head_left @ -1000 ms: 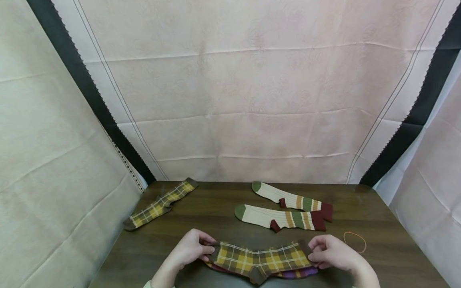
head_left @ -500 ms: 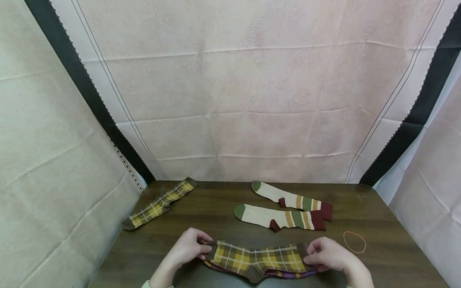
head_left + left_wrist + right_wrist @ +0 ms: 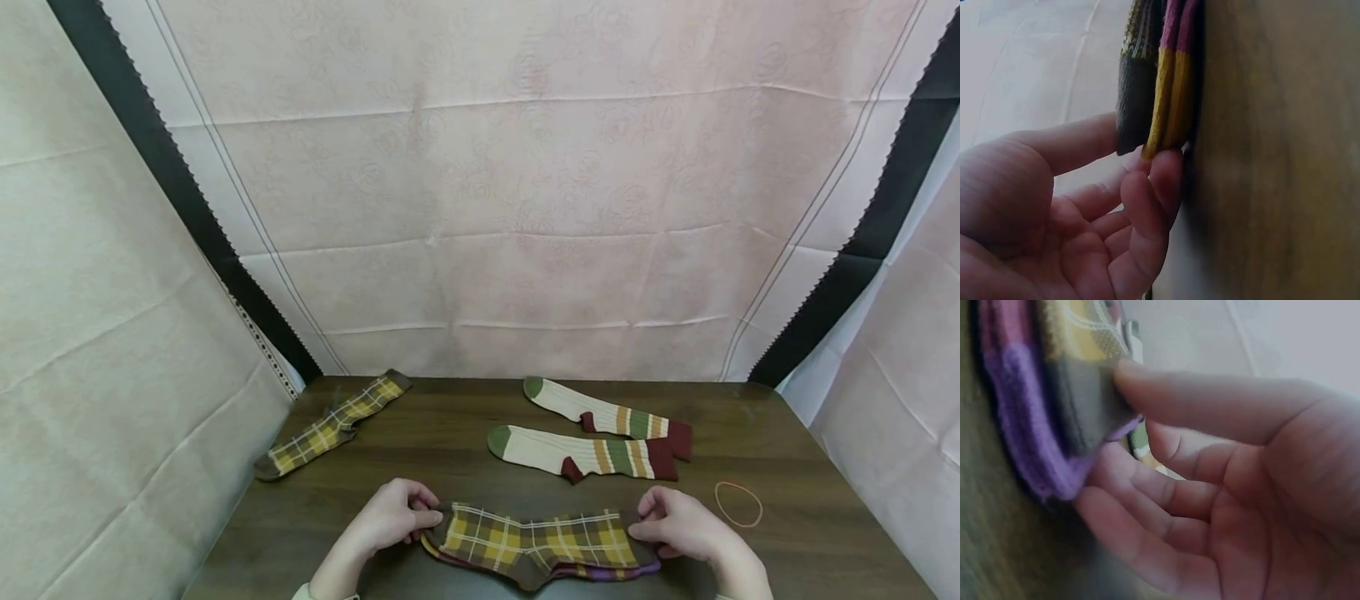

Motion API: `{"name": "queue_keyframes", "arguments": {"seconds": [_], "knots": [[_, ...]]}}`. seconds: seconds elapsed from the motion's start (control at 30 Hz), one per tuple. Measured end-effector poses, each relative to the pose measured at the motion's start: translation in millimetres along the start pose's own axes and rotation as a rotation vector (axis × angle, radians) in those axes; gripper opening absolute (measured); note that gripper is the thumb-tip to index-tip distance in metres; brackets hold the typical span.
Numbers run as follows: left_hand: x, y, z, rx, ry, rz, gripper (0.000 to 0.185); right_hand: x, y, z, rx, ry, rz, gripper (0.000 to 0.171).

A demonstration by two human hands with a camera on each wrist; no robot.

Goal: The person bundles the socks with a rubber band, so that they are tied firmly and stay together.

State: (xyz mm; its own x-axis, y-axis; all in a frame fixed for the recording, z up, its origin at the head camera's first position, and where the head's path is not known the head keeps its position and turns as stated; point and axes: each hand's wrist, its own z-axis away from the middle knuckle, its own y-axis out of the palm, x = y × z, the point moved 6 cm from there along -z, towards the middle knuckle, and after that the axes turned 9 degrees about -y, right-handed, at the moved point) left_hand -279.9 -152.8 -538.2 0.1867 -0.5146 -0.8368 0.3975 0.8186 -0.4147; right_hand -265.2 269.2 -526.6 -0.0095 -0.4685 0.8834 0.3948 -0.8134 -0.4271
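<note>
We see the left hand pinching one end of a plaid sock, its thumb against the dark end, while the right hand pinches the opposite end at three o'clock. The sock lies stretched between them at the near part of the wooden surface, its dark heel pointing to six o'clock. Directly beneath it we find a multicoloured layer, yellow at the left hand's end and purple at the right hand's; the right wrist view is blurred, so we cannot tell how much of that layer the right fingers take in

Taking the held sock as our clock's centre, we spot a thin orange loop just above three o'clock, beyond the right hand. Toward one o'clock lie two striped cream socks, the nearer one partly overlapping the farther one at their maroon ends, both green tips turned to about ten. Out at ten o'clock we have a second yellow-checked sock lying aslant, and behind everything, at twelve, a creased pale cloth
</note>
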Motion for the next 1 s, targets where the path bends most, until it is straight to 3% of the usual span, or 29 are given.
{"name": "queue_keyframes", "arguments": {"seconds": [0.23, 0.43, 1.0], "knots": [[0.9, -0.4, -1.6, -0.006, 0.006, -0.017, 0.015, 0.1, 2.6, -3.4, 0.011, -0.054, 0.013, 0.044], [2.0, -2.7, -3.2, -0.04, 0.015, -0.012, 0.015, 2.3, 1.6, -7.4, -0.055, -0.092, 0.037, 0.046], [3.9, -8.9, -4.1, -0.016, 0.0, 0.027, 0.024, -0.5, 2.7, -8.7, -0.05, -0.057, 0.047, 0.038]]}}
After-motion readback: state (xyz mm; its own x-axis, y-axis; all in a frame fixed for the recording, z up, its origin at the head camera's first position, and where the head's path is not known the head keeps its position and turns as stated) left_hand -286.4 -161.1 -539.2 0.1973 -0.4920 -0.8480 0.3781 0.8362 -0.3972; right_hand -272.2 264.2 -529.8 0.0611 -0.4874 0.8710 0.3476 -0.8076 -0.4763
